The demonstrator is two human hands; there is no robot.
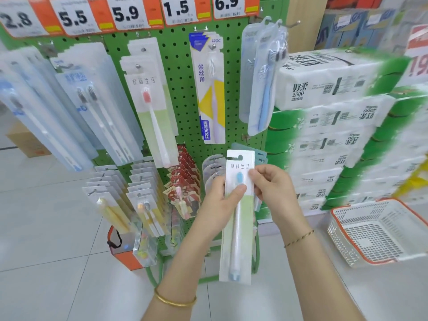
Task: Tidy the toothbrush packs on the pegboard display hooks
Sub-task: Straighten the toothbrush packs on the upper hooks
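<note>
In the lower middle of the frame, the left hand (pixel 220 201) and the right hand (pixel 274 193) both pinch the top part of 1 long white and green card pack with a blue toothbrush (pixel 239 242), in front of the green pegboard (pixel 183 89).

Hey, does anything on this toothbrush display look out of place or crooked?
One green-and-white pack isn't hung; the left hand and right hand grip it, while matching packs hang upper middle. The clear blue-brush packs at top right hang tilted.
</note>
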